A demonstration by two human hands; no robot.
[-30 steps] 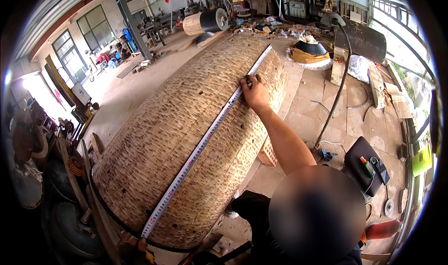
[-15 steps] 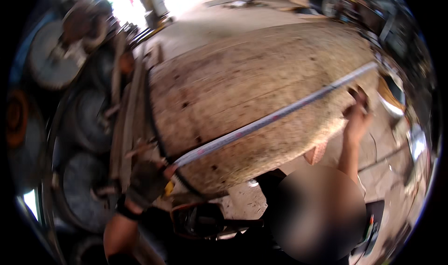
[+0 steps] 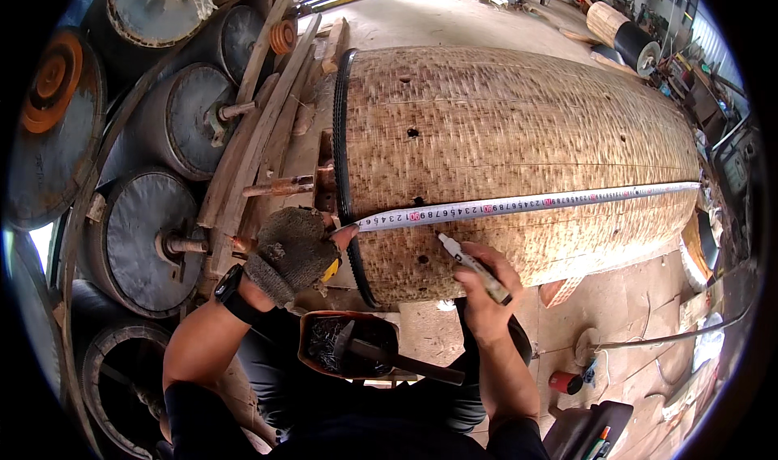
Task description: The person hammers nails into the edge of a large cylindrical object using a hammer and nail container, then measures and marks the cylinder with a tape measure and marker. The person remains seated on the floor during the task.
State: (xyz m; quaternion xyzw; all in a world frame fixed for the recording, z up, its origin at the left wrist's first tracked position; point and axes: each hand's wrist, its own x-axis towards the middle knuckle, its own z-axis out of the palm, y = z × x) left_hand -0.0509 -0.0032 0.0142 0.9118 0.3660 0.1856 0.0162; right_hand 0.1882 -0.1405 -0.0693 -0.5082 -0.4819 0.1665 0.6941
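A large tan cylinder point(image 3: 519, 128) with a rough, fibrous surface and several dark holes lies before me. The white blade of a tape measure point(image 3: 502, 205) stretches along it, nearly from end to end. My left hand point(image 3: 288, 253), in a dirty work glove with bare fingertips, pinches the blade at the cylinder's left end, beside a black ridged band point(image 3: 344, 144). A yellow part shows under that hand. My right hand point(image 3: 493, 298) is bare and grips a white marker pen point(image 3: 478, 272), its tip just below the blade, over the cylinder's surface.
Below the cylinder's left end, a hammer point(image 3: 405, 363) lies across a box of nails point(image 3: 324, 338). Dark metal drums point(image 3: 154, 241) and long wooden planks point(image 3: 263, 128) line the left. On the floor at right are a red can point(image 3: 565, 382) and a metal rod point(image 3: 664, 338).
My right hand has moved left from near the cylinder's right end to near its left part, and the marker pen now shows in it. The left hand stays at the blade's left end.
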